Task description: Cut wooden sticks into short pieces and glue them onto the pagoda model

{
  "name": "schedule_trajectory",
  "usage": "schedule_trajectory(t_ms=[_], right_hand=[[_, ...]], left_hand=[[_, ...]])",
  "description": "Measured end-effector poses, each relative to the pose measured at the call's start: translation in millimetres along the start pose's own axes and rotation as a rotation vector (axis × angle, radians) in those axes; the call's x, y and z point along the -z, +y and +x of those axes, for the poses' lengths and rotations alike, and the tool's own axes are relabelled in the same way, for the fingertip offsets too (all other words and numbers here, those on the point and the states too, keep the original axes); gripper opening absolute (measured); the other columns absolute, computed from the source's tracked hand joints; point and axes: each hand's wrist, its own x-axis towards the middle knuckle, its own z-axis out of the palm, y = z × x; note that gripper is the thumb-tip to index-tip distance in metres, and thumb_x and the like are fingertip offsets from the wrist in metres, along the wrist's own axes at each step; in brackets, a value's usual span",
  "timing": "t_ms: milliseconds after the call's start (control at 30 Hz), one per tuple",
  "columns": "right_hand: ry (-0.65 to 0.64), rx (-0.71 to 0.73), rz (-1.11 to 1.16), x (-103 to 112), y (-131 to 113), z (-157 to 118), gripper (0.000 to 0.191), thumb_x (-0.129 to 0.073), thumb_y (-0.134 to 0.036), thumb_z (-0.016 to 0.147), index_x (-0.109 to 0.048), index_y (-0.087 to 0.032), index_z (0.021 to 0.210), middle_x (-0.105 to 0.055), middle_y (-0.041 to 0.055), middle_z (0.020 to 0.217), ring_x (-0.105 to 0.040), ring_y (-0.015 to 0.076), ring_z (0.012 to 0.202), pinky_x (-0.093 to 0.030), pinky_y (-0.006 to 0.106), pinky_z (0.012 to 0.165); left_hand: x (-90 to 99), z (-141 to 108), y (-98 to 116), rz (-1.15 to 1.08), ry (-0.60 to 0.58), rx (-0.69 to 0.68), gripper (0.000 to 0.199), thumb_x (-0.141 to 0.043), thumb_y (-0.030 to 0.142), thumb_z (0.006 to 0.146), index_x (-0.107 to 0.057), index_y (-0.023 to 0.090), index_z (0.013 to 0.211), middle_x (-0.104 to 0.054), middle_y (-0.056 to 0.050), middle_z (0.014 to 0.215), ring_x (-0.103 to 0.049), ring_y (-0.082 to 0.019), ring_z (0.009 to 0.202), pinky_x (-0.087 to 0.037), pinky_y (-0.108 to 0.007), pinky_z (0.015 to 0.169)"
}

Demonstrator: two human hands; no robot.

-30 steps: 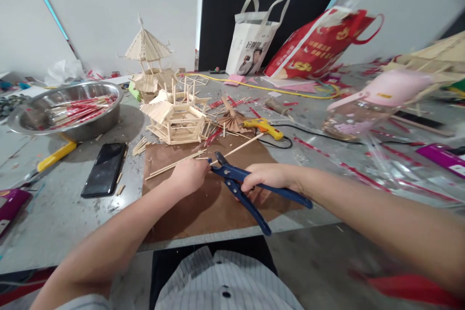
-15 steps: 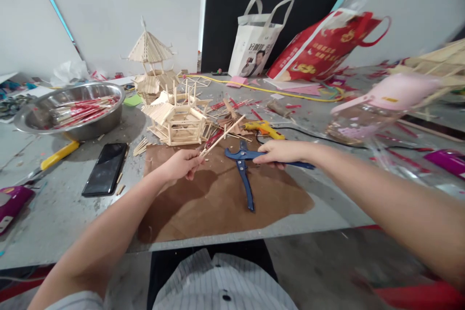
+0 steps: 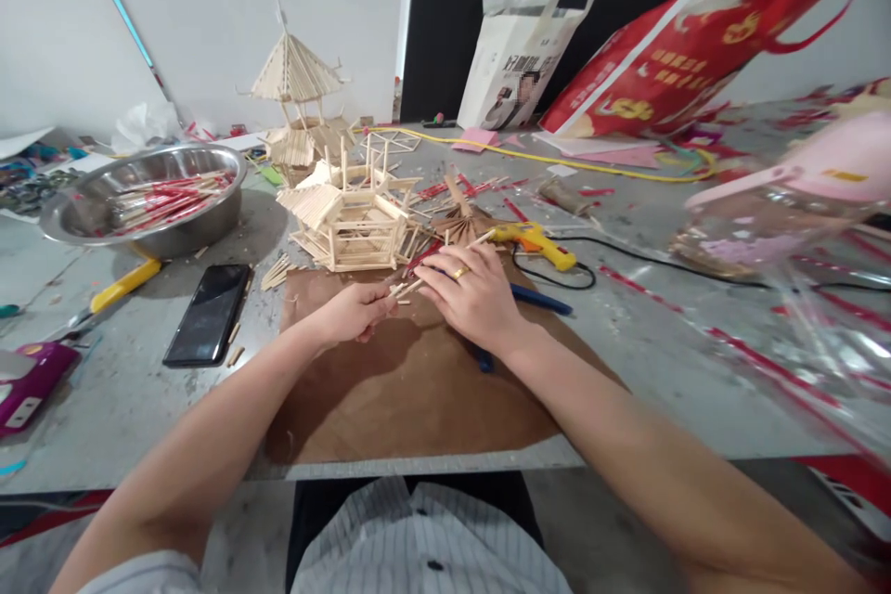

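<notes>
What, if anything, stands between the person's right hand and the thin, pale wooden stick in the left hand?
Nothing visible: the right hand lies across the wooden stick. The blue, two-handled cutter is partly hidden behind that hand. Contact underneath is hidden.

A slim, pale stick [image 3: 409, 286] slants up and away, its near end pinched in the left hand [image 3: 362, 309], its middle covered by the right hand [image 3: 473, 295], its far tip poking out beyond. Blue cutters [image 3: 541, 300] lie partly beneath that same hand, handles splayed apart, the head hidden from me.
</notes>
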Motion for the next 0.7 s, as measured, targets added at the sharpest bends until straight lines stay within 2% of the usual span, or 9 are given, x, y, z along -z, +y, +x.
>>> schedule_trajectory(t_ms=[67,133,233,433,700], right_hand=[[-0.046,0.033,0.049,-6.6,2.8,1.0,0.025,-0.038,-0.029,0.086,-0.061,-0.019,0.090,-0.064,0.0034,0.086,-0.049,0.0168,0.088,-0.024,0.035,0.090],[-0.097,0.043,0.095,-10.8,6.2,-1.5,0.027,-0.037,-0.029,0.086,-0.062,-0.018,0.083,-0.063,0.0039,0.077,-0.048,0.0157,0.079,-0.029,0.032,0.083],[-0.104,0.026,0.112,-12.1,8.5,-7.9,0.028,-0.038,-0.030,0.086,-0.062,-0.017,0.081,-0.061,0.0051,0.074,-0.046,0.0159,0.075,-0.030,0.029,0.072],[-0.082,0.018,0.061,-9.1,7.0,-15.1,0.027,-0.038,-0.029,0.086,-0.062,-0.018,0.083,-0.060,0.0044,0.075,-0.043,0.0160,0.073,-0.027,0.030,0.068],[-0.138,-0.047,0.041,-8.1,0.9,-18.3,0.030,-0.036,-0.030,0.086,-0.062,-0.019,0.077,-0.060,0.0035,0.071,-0.042,0.0152,0.068,-0.024,0.029,0.061]], left_hand=[[-1.5,0.0,1.9,0.145,0.034,-0.034,0.028,-0.035,0.038,0.082,-0.049,0.015,0.074,-0.041,0.005,0.052,-0.041,-0.006,0.043,-0.033,-0.018,0.045],[-4.4,0.2,3.5,0.311,0.081,-0.098,0.026,-0.037,0.033,0.082,-0.051,0.015,0.071,-0.048,0.002,0.057,-0.045,-0.008,0.053,-0.035,-0.018,0.053],[-10.1,0.2,5.1,0.466,0.126,-0.152,0.022,-0.037,0.027,0.082,-0.053,0.015,0.071,-0.054,-0.001,0.065,-0.048,-0.010,0.063,-0.036,-0.020,0.061],[-18.7,-0.1,4.1,0.628,0.141,-0.098,0.028,-0.029,0.031,0.085,-0.052,0.017,0.079,-0.057,-0.003,0.068,-0.052,-0.013,0.063,-0.035,-0.021,0.058],[-24.9,0.9,6.3,0.942,0.153,0.025,0.030,-0.026,0.032,0.086,-0.052,0.017,0.092,-0.061,-0.007,0.075,-0.059,-0.017,0.068,-0.040,-0.025,0.062]])
